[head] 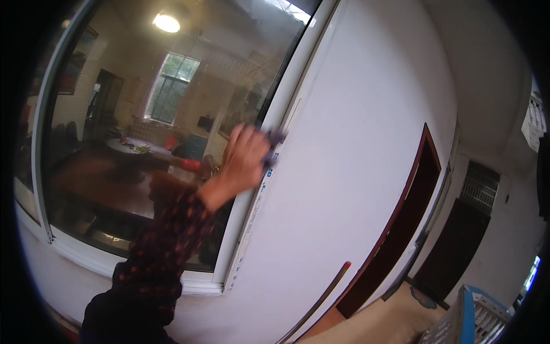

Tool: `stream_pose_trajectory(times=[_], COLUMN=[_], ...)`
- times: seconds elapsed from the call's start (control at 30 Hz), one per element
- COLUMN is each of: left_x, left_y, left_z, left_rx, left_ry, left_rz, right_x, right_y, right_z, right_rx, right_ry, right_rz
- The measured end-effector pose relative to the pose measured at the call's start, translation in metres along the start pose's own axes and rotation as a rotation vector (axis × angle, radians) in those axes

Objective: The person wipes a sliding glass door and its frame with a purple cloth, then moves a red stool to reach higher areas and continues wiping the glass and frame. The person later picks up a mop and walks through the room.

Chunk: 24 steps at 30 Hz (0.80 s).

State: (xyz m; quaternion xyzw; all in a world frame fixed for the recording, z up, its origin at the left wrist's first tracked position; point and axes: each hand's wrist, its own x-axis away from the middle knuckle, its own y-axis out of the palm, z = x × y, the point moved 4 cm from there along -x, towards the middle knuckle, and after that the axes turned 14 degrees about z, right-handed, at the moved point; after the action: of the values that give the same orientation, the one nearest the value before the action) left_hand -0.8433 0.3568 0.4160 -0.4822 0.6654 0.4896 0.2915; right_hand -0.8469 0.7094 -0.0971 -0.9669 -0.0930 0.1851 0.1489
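My left hand [245,157] grips a dark bluish-purple cloth [275,139], blurred by motion. It presses or holds the cloth at the white right-hand frame [279,101] of a window, about halfway up; exact contact is hard to make out. Fingers and palm hide part of the cloth. A dark sleeve with orange-red flecks covers the arm, which crosses in front of the glass pane [129,99]. Through the glass, a room with a table and a lit lamp shows, mixed with reflections. Blue print runs along the strip [253,215] beside the frame. My right hand is out of view.
A white wall [343,129] extends right of the window. Against it leans a pole [322,296] with a red tip, near a dark red doorframe [389,228]. Farther off is a dark door [453,247]. A blue-and-white slatted rack [468,314] stands at lower right.
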Motion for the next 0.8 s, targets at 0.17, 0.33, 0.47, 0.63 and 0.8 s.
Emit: stream_pose_trajectory(times=[0.17,0.33,0.47,0.63,0.8], left_x=[0.034,-0.084,-0.179,-0.221,-0.115], left_y=[-0.030,0.041,0.100,0.120,0.062], left_z=[0.006,-0.049,-0.091,-0.110,-0.070], left_rx=[-0.060,-0.183,-0.235,-0.198,-0.055], left_ry=[0.147,0.155,0.032,-0.012,0.141], left_rz=[-0.153,0.020,0.062,0.031,0.004], right_x=[-0.038,-0.051,-0.057,-0.057,-0.051], right_y=[-0.035,-0.038,-0.016,0.011,0.033], right_z=[0.006,-0.049,-0.022,-0.015,-0.021], right_rx=[0.063,0.201,0.186,0.018,-0.057], right_ry=[-0.062,0.010,-0.004,0.101,0.134], right_rz=[-0.081,-0.097,-0.016,0.051,0.005])
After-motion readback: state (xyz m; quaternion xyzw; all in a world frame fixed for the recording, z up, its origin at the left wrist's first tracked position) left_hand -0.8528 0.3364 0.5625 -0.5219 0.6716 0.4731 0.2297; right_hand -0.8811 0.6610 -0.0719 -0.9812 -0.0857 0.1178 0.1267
